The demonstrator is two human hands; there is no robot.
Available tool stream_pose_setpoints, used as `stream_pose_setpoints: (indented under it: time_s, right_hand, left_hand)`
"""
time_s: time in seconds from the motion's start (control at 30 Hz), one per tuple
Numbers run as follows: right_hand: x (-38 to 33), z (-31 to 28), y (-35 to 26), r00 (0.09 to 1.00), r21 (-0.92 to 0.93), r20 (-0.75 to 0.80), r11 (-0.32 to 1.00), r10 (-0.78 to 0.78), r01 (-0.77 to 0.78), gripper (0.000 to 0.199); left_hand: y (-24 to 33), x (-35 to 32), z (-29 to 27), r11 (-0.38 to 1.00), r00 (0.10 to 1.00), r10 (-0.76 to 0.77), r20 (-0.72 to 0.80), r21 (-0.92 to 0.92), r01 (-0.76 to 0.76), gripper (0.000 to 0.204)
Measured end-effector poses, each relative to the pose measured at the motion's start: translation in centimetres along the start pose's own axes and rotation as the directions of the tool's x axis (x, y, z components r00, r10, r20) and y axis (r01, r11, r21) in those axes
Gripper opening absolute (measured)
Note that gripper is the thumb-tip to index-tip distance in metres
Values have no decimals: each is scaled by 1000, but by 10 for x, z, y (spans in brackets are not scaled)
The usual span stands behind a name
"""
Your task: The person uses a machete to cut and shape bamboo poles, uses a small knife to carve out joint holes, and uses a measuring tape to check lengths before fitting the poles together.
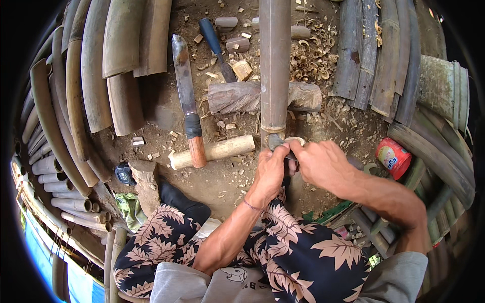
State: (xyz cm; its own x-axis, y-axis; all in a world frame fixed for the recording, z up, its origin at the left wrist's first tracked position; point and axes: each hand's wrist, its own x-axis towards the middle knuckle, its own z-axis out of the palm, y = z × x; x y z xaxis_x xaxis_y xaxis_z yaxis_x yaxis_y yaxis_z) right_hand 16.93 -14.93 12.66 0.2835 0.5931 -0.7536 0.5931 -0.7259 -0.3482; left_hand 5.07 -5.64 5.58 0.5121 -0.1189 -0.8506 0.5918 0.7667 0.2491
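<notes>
While hands (269,170) (323,160) grip metal (275,141), red packaging (393,158) bears lettering.

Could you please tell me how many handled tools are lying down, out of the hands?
2: the big knife, its handle across the pale stick, and the blue-handled tool, between that knife and the upright-looking bamboo pole. Others may be hidden.

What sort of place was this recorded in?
Probably a bamboo workshop: wood shavings litter the dirt floor, bamboo poles line the sides, and a large knife lies ready.
</notes>
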Motion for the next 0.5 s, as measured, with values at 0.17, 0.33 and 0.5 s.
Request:
stream_pose_setpoints:
  time_s: [0.17,0.33,0.5]
  right_hand:
    - [63,-51,-31,891,-494,352,752,-287,437,17]
    - [24,-7,19,966,-236,-12,939,-259,249,20]
    - [-22,59,-12,926,640,-281,768,253,-15,30]
  left_hand:
    - [13,-4,16,638,996,-80,31,-767,75,30]
    - [-27,-4,-31,969,939,-56,340,-209,133,50]
    - [-35,-71,-22,704,894,113,433,601,-380,89]
